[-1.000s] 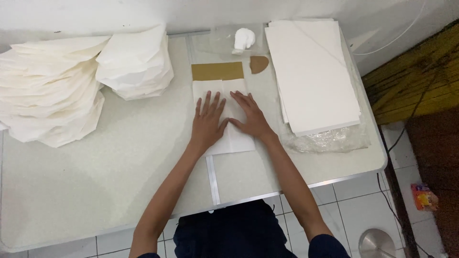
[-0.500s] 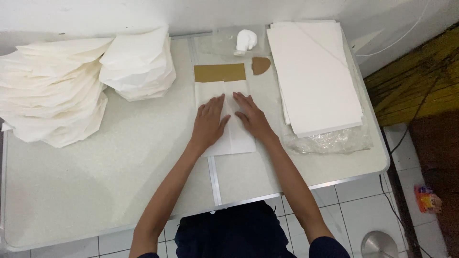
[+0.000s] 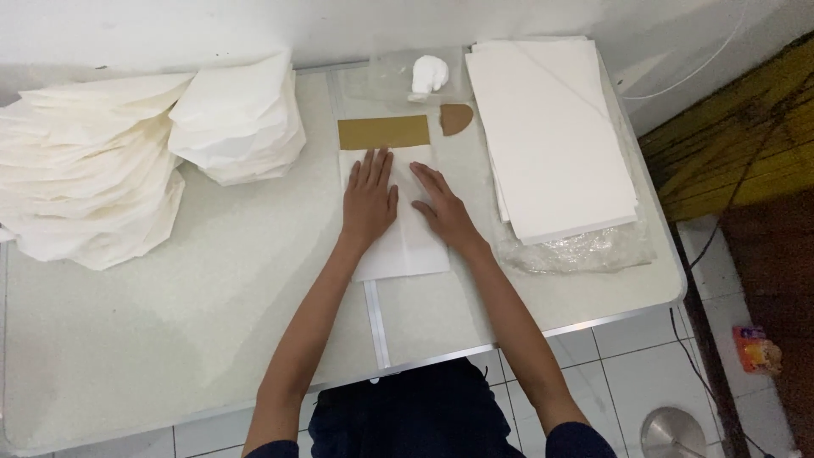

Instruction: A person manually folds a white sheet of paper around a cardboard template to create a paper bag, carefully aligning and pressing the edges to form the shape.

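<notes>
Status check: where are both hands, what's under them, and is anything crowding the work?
Left hand and right hand flat, palms down on the white sheet. Brown card strip just above the sheet. Paper stack to the right, apart.

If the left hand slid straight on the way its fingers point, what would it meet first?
The left hand lies flat on the white folded sheet, fingers aimed up the table. Straight ahead, just past the fingertips, lies the brown cardboard strip; that would probably come first.
</notes>
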